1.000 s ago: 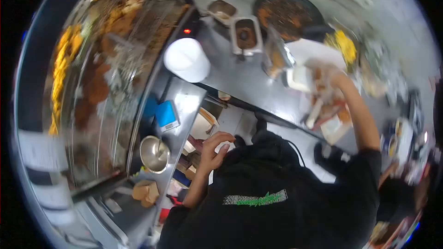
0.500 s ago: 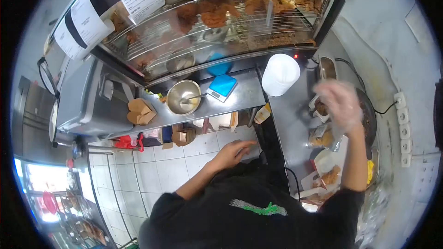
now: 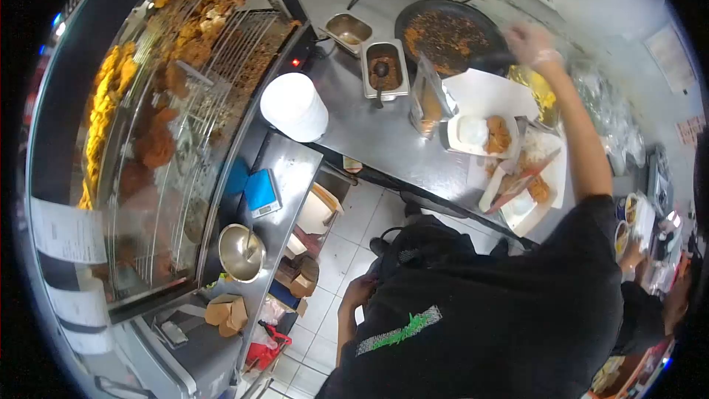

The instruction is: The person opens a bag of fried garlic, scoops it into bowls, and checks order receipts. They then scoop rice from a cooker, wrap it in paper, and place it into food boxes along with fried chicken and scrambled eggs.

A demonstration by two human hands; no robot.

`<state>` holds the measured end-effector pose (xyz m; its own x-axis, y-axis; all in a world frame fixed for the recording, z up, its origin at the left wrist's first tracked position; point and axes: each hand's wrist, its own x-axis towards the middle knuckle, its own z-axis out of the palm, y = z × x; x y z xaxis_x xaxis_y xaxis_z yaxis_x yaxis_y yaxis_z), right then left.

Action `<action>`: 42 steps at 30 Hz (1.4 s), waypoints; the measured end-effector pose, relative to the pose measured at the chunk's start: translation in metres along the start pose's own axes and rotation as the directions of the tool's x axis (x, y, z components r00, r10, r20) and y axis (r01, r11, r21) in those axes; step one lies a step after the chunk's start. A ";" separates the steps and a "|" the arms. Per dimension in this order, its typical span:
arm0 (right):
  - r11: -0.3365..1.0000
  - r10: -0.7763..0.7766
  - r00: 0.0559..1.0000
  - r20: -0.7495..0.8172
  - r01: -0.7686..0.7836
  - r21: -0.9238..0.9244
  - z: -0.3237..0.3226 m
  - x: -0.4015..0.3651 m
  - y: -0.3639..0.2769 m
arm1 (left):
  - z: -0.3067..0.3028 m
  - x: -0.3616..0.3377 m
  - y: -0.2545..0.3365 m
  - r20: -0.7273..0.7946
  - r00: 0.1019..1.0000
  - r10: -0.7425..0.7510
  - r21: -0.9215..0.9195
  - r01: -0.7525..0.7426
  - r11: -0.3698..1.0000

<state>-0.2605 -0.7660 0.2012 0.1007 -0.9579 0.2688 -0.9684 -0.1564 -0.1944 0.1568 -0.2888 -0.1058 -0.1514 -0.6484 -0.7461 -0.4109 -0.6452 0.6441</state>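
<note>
My right hand [image 3: 530,46], in a clear glove, is raised beside the right rim of a round black pan [image 3: 491,48] holding brown crumbly food. Its fingers are smeared by motion, so anything in them cannot be made out. Below it stand an open takeaway box [image 3: 484,89] with white rice and a fried piece, and a second open box [image 3: 555,181] with similar food. A yellow packet [image 3: 545,96] lies near my right wrist. My left hand [image 3: 360,292] hangs low against my dark shirt, over the floor, its fingers mostly hidden.
On the steel counter [image 3: 354,122] are a metal container with a spoon [image 3: 384,77], another metal container [image 3: 348,29], a clear bag [image 3: 428,100] and a white tub [image 3: 294,107]. Left are a glass food cabinet [image 3: 192,118], scale [image 3: 262,192] and bowl [image 3: 240,251]. Another person's hand [image 3: 631,257] shows right.
The view has swung right, bringing the pan and boxes towards the middle. My gloved right hand has moved from above the sauce container to the pan's far side. My left hand has drawn in towards my body.
</note>
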 end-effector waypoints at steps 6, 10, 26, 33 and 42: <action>0.939 0.029 0.945 0.325 0.085 -0.333 0.122 -0.024 0.297 | -0.004 0.029 0.003 -0.308 0.939 0.151 0.200 -0.091 0.976; 0.927 -0.061 0.775 0.630 0.278 -0.253 0.127 -0.068 0.220 | 0.004 0.037 0.038 -0.273 0.962 0.025 0.172 0.024 0.985; 0.967 0.002 0.922 0.387 0.097 -0.236 0.219 -0.018 0.289 | 0.038 0.050 0.056 -0.272 0.950 0.151 0.338 -0.053 0.940; 0.993 0.102 0.901 0.422 -0.117 0.009 0.210 -0.007 0.271 | 0.039 0.039 0.068 -0.450 0.893 0.009 0.130 0.055 0.990; 0.974 0.096 0.883 0.459 -0.179 0.140 0.180 -0.017 0.250 | 0.045 0.034 0.065 -0.430 0.902 -0.029 0.100 0.080 0.992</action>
<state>-0.4630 -0.8324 -0.0216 0.1007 -0.9715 -0.2146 -0.9292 -0.0148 -0.3692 0.0849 -0.3346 -0.0968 0.2618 -0.7401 -0.6195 -0.5093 -0.6511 0.5627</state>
